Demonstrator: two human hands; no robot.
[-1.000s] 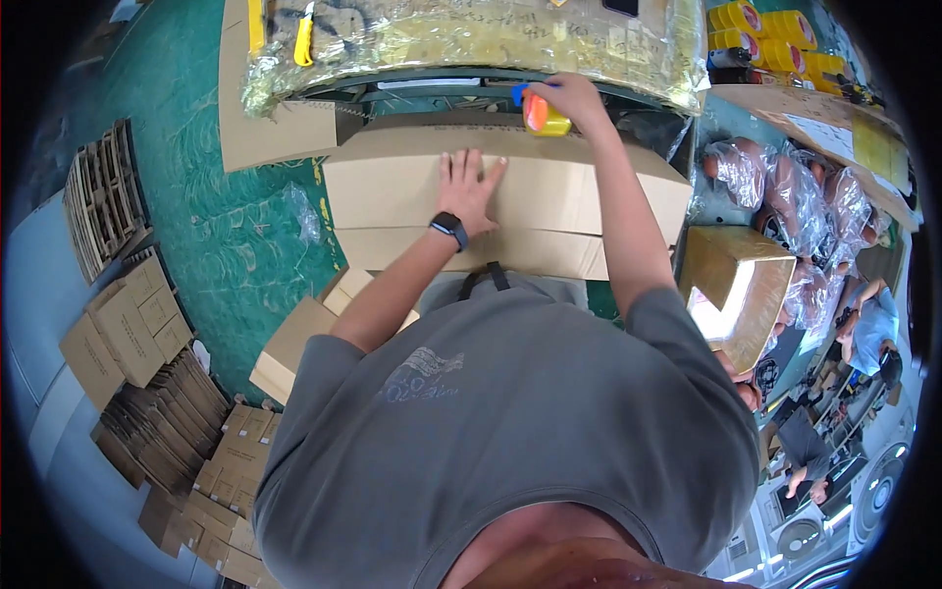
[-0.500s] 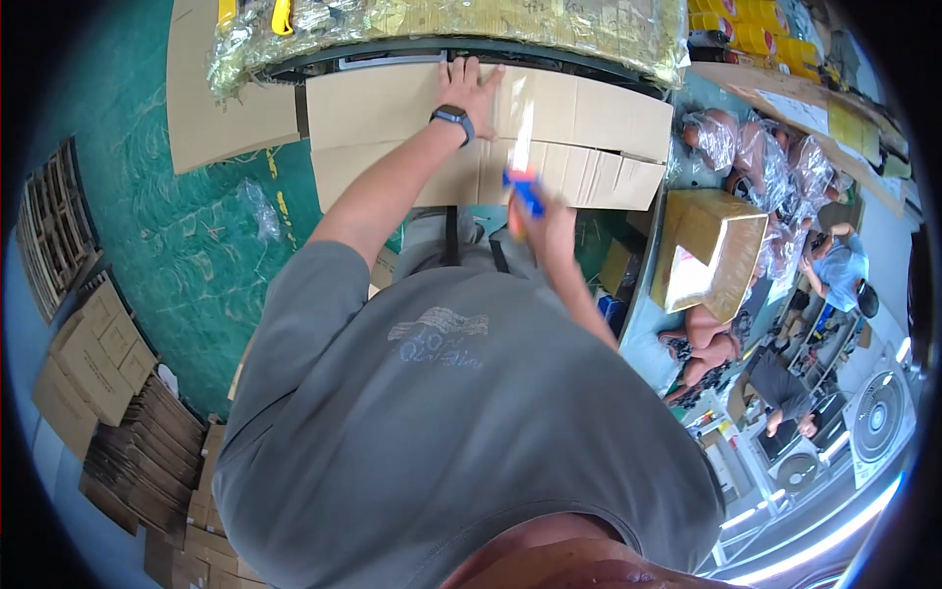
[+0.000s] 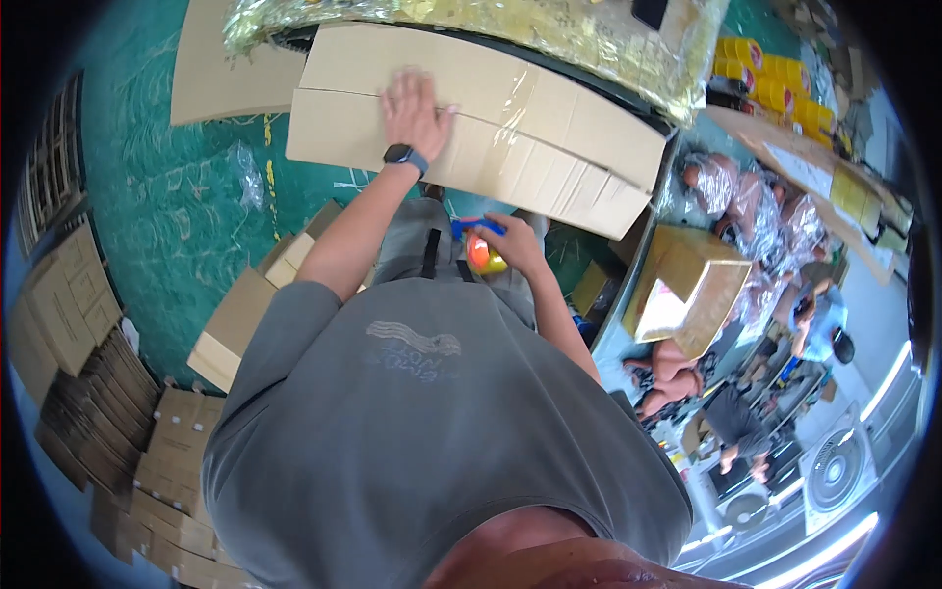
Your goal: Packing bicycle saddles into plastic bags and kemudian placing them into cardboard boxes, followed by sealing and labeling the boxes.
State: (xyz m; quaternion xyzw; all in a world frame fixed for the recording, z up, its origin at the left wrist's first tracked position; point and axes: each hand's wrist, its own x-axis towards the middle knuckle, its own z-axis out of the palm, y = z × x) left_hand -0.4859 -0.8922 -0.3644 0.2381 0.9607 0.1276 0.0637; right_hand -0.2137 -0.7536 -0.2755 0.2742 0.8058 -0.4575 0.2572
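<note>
While the left hand (image 3: 414, 110) presses flat and open on the cardboard box (image 3: 471, 123), taping pauses.
The right hand (image 3: 512, 243), gripping the tape dispenser (image 3: 483, 251), has pulled back off the taped seam.

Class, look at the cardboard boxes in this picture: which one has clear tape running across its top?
The big box under the left hand: glossy tape crosses its closed flaps. The smaller box to the right shows none.

Long taped cardboard box (image 3: 491, 128) on the table; smaller brown box (image 3: 687, 285) right (flat cartons (image 3: 69, 324) left).
</note>
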